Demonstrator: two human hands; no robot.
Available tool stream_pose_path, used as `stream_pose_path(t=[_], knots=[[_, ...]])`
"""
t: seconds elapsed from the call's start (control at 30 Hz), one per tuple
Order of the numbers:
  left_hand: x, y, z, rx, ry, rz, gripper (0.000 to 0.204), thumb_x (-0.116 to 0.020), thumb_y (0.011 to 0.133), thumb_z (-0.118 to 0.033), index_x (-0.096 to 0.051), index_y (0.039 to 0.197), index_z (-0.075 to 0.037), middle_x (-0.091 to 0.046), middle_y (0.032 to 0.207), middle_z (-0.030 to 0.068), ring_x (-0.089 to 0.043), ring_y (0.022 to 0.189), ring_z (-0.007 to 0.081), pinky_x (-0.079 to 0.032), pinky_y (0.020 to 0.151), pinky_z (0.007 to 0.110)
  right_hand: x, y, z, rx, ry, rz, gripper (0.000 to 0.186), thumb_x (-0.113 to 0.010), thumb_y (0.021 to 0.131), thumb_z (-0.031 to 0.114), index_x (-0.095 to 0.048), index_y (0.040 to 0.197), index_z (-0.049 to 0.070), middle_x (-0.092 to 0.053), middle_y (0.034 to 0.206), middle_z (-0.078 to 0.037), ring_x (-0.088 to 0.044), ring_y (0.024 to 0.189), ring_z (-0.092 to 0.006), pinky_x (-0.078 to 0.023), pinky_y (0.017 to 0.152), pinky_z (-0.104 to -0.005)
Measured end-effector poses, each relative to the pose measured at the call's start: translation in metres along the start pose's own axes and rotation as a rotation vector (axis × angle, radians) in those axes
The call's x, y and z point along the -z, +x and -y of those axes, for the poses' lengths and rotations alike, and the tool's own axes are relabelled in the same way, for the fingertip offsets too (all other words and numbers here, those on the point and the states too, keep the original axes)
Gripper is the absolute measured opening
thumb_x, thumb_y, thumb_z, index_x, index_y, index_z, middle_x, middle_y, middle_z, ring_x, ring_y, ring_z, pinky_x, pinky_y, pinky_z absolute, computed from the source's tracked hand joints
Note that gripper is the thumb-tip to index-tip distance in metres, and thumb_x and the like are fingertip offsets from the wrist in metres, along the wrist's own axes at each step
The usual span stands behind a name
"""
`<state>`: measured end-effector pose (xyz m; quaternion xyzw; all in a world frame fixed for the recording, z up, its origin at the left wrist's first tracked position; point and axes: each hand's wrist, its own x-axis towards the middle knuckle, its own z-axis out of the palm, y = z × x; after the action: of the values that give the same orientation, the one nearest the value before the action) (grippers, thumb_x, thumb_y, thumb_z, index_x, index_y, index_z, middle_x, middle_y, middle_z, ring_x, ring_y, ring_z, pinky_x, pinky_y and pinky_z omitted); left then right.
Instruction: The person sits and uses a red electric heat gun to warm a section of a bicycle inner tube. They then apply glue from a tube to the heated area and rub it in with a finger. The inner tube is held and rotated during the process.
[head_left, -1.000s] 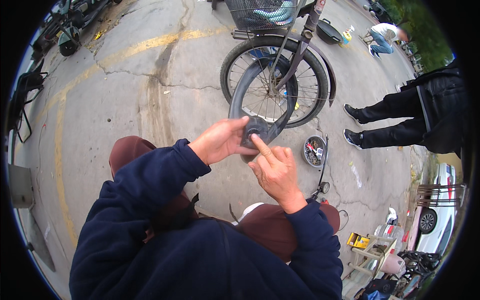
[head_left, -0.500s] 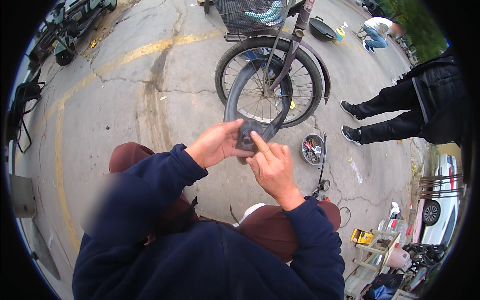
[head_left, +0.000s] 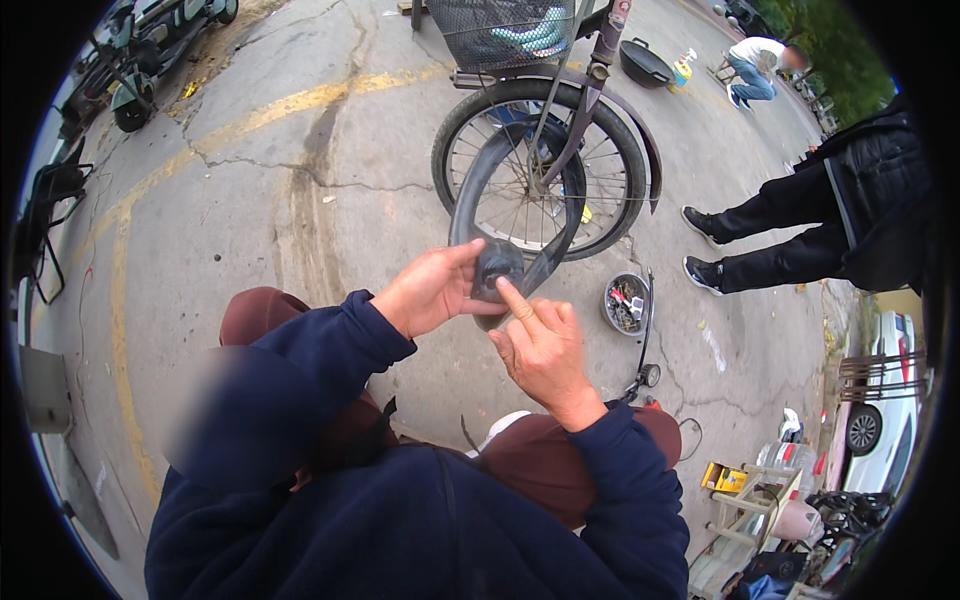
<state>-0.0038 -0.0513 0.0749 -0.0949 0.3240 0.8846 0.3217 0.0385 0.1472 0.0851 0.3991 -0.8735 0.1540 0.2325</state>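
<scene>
inner tube (head_left: 467,200): smooth dark rubber, slight sheen
basket (head_left: 470,40): wire mesh, matt
tyre (head_left: 633,165): matt rubber
pavement (head_left: 250,220): rough matt concrete
sleeve (head_left: 345,335): soft matt cloth
car (head_left: 893,395): smooth glossy paint

The left grip (head_left: 425,290) is turned palm inward, its thumb (head_left: 463,252) uppermost and fingers (head_left: 484,307) below, with the left forearm (head_left: 335,340) slanting up from its lower left. The right grip (head_left: 545,350) sits just beside it, lower and to the right, knuckles up, index finger (head_left: 516,302) stretched toward the left grip, the others curled; the right forearm (head_left: 618,445) rises from beneath.
</scene>
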Motion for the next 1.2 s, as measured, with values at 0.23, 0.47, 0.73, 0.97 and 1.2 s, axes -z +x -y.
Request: stream_pose_path(t=[0.23, 0.47, 0.73, 0.97, 1.2], knots=[[-0.0005, 0.0002, 0.0007, 0.002, -0.015, -0.025, 0.034, -0.039, 0.106, -0.028, -0.056, 0.121, -0.003, -0.065, 0.118, 0.0138, -0.063, 0.111, 0.027, -0.049, 0.101, 0.053, -0.0025, 0.0014, 0.0046, 0.013, -0.009, 0.013, 0.029, -0.074, 0.079, 0.022, -0.053, 0.068, 0.006, -0.063, 0.129, -0.015, -0.054, 0.076, -0.0198, -0.038, 0.069, -0.0338], [-0.001, 0.0012, 0.0007, 0.004, -0.015, 0.002, 0.033, -0.039, 0.107, -0.028, -0.056, 0.121, -0.004, -0.065, 0.118, 0.0133, -0.063, 0.11, 0.0275, -0.049, 0.101, 0.051, -0.0063, 0.0042, 0.0063, 0.012, -0.025, -0.054, 0.029, -0.074, 0.078, 0.022, -0.052, 0.068, 0.006, -0.063, 0.129, -0.014, -0.055, 0.078, -0.02, -0.038, 0.07, -0.0342], [-0.003, 0.0018, 0.0024, 0.014, -0.015, -0.015, 0.032, -0.038, 0.107, -0.027, -0.056, 0.119, -0.003, -0.066, 0.115, 0.013, -0.064, 0.108, 0.0272, -0.051, 0.098, 0.048, -0.008, 0.0068, 0.004, -0.057, -0.043, -0.052, 0.025, -0.073, 0.08, 0.023, -0.057, 0.071, 0.005, -0.063, 0.128, -0.014, -0.054, 0.079, -0.0206, -0.038, 0.07, -0.0344], [-0.0025, 0.0001, 0.0056, 0.005, 0.059, -0.004, 0.031, -0.039, 0.107, -0.026, -0.057, 0.118, -0.003, -0.066, 0.112, 0.0125, -0.064, 0.106, 0.0269, -0.052, 0.096, 0.049, -0.0078, 0.0074, 0.0062, -0.13, -0.047, 0.032, 0.027, -0.071, 0.083, 0.023, -0.054, 0.069, 0.007, -0.064, 0.13, -0.01, -0.056, 0.08, -0.0215, -0.038, 0.073, -0.0349], [-0.002, -0.0002, 0.0038, 0.005, 0.082, -0.008, 0.032, -0.04, 0.107, -0.028, -0.057, 0.116, -0.003, -0.066, 0.112, 0.0124, -0.065, 0.105, 0.0262, -0.053, 0.094, 0.047, -0.0073, 0.0079, 0.0061, -0.078, -0.057, -0.009, 0.03, -0.068, 0.086, 0.024, -0.053, 0.068, 0.006, -0.064, 0.13, -0.01, -0.056, 0.079, -0.021, -0.038, 0.072, -0.0344]])
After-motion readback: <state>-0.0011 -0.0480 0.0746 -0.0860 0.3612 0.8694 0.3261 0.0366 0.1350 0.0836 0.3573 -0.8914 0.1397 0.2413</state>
